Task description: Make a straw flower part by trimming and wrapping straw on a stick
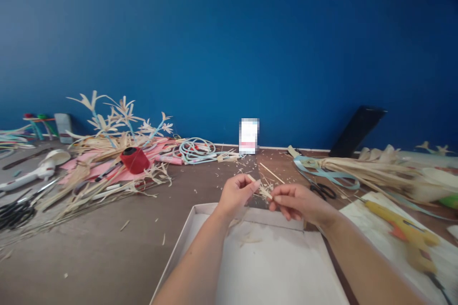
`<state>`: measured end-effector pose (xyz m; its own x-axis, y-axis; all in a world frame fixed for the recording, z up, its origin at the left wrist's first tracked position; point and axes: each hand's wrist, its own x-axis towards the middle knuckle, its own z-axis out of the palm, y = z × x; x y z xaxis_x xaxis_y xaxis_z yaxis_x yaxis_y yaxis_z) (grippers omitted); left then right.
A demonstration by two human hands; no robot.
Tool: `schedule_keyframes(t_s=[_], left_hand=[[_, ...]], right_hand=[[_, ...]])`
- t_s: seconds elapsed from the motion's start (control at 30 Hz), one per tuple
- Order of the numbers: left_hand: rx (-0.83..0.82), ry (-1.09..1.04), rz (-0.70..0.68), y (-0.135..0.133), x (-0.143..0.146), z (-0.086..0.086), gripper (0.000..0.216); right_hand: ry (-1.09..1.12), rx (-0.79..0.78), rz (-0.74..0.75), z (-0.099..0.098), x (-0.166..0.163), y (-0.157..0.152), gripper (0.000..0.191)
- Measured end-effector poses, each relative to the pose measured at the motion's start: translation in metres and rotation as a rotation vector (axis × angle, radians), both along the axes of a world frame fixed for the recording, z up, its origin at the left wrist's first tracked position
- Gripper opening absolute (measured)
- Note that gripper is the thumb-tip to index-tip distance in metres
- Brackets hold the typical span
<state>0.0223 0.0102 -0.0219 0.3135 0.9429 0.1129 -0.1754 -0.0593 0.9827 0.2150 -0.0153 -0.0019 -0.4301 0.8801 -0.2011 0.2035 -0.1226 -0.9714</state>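
My left hand [236, 194] and my right hand [296, 201] meet above the far edge of a shallow white box lid [186, 248]. Both pinch a short pale straw strip [264, 191] between fingertips, the left at one end, the right at the other. Frayed fibres hang from the strip. A thin wooden stick [271, 172] lies on the brown table just beyond the hands.
Left: straw flowers [118, 119], a red thread spool [135, 159], coiled cord [195, 150], black scissors [14, 212], a white tool [32, 174]. Right: a straw bundle with blue ribbon [358, 169], small scissors [322, 189], a yellow glue gun [404, 231]. A blue wall stands behind.
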Motion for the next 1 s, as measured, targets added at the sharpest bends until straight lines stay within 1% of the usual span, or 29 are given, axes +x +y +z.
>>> schedule_keyframes(t_s=[0.2,0.37,0.5,0.57,0.6,0.63,0.67,0.7,0.73,0.77,0.83,0.93,1.0], left_hand=[[0.026,0.028,0.007,-0.002,0.002,0.001,0.029],[0.038,0.049,0.011,-0.004,0.003,0.003,0.028],[0.055,0.133,-0.016,-0.004,0.003,0.002,0.024],[0.051,0.17,-0.016,-0.004,0.004,0.001,0.024],[0.049,0.184,-0.003,-0.003,0.004,0.001,0.024],[0.05,0.195,0.015,-0.003,0.004,0.0,0.024],[0.051,0.202,0.039,-0.003,0.005,-0.001,0.024],[0.052,0.204,0.063,-0.003,0.005,-0.002,0.024],[0.053,0.203,0.085,-0.002,0.006,-0.003,0.024],[0.052,0.198,0.101,-0.002,0.007,-0.004,0.024],[0.05,0.185,0.125,-0.001,0.007,-0.006,0.025],[0.037,0.162,0.145,0.002,0.007,-0.009,0.026],[-0.009,0.115,0.151,0.004,0.006,-0.01,0.028]], right_hand=[[-0.031,0.016,-0.002,0.005,-0.003,-0.003,0.023],[-0.052,0.048,-0.022,-0.001,-0.005,-0.001,0.021],[-0.115,0.071,-0.039,-0.004,-0.005,0.003,0.021],[-0.271,0.12,-0.119,-0.003,0.003,0.007,0.024],[-0.399,0.166,-0.206,-0.003,0.01,0.01,0.026],[-0.556,0.222,-0.325,-0.003,0.019,0.013,0.029],[-0.732,0.29,-0.485,-0.003,0.03,0.016,0.029],[-0.913,0.323,-0.632,-0.004,0.042,0.02,0.027],[-1.063,0.295,-0.731,-0.006,0.055,0.022,0.027],[-1.162,0.26,-0.758,-0.007,0.067,0.025,0.027],[-1.267,0.159,-0.704,-0.012,0.086,0.028,0.028],[-1.277,0.119,-0.578,-0.019,0.101,0.029,0.027],[-1.24,0.167,-0.547,-0.023,0.104,0.029,0.023]])
